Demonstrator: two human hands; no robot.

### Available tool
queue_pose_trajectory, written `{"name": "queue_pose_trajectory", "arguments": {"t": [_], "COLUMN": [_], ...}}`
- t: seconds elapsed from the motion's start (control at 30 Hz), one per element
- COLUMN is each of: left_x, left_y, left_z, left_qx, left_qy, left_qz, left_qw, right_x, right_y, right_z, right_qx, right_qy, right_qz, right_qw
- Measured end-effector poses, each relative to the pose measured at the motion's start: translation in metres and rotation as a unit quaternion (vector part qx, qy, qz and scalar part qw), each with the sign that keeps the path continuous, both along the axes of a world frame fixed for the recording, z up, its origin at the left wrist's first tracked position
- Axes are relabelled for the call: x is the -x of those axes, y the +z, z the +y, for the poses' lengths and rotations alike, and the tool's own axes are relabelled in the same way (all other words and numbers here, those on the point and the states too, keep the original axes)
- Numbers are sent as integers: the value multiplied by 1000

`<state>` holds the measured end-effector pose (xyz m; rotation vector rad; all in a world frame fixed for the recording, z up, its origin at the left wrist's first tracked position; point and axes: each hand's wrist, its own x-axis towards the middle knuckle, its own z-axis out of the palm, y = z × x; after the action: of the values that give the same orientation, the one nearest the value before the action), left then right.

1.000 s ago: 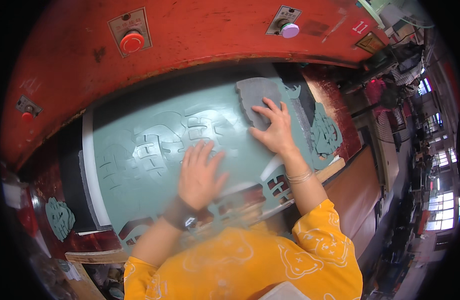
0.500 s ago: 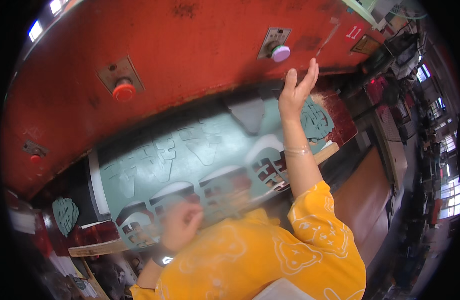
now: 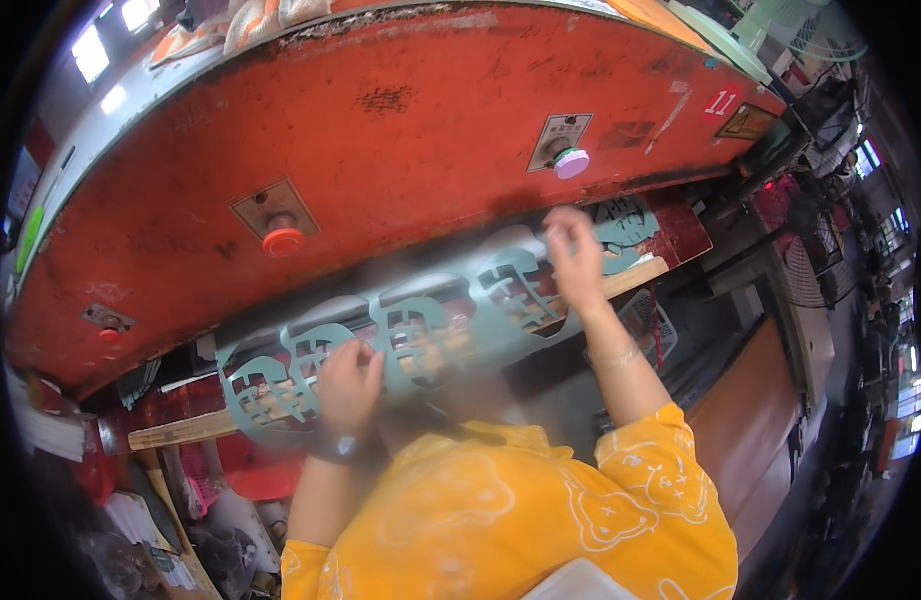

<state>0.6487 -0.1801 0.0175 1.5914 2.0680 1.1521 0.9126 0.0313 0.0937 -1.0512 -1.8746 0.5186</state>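
A grey-green sheet [image 3: 501, 345] with a row of curved cut-out openings lies across the work surface, its front part reaching over a wooden strip. My left hand [image 3: 349, 388] has its fingers curled closed on the sheet between two openings, with a dark band on the wrist. My right hand [image 3: 577, 262] is at the sheet's right end, fingers bent and smeared by motion; whether they grip it is hidden. Beside that hand lie cut green pieces [image 3: 626, 222]. The sheet's back part is hidden beneath the red machine beam.
The red beam [image 3: 391, 150] spans the far side, carrying red push buttons [image 3: 283, 242] and a lilac one [image 3: 571, 163]. A wooden strip [image 3: 181, 430] edges the work surface. At the right stand a wire-guarded fan [image 3: 816, 255] and a brown panel [image 3: 756, 385].
My right hand has come down from near the lilac button to the sheet. The left hand has moved up slightly. The gap between beam and wooden strip looks narrower, hiding the sheet's back part.
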Motion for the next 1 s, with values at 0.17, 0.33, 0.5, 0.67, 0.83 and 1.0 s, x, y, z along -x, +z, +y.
{"name": "queue_pose_trajectory", "arguments": {"t": [0.17,0.33,0.5,0.67,0.83,1.0], "left_x": [1,-3,-11,-5,2,-16], "left_y": [-8,-6,-3,-13,-17,17], "left_z": [2,-3,-4,-4,-9,-57], "left_qx": [64,40,-14,-6,43,142], "left_qy": [13,17,26,21,-4,-119], "left_qz": [47,32,18,9,25,22], "left_qw": [997,999,999,1000,999,983], "right_x": [-9,-6,-5,-7,-7,-55], "right_y": [-45,-55,-43,-42,-19,30], "right_z": [-51,-61,-69,-73,-59,-27], "right_qx": [-81,9,19,30,89,465], "right_qy": [82,39,27,35,123,217], "right_qz": [-358,-363,-349,-353,-417,-99], "right_qw": [926,931,936,935,896,852]}}
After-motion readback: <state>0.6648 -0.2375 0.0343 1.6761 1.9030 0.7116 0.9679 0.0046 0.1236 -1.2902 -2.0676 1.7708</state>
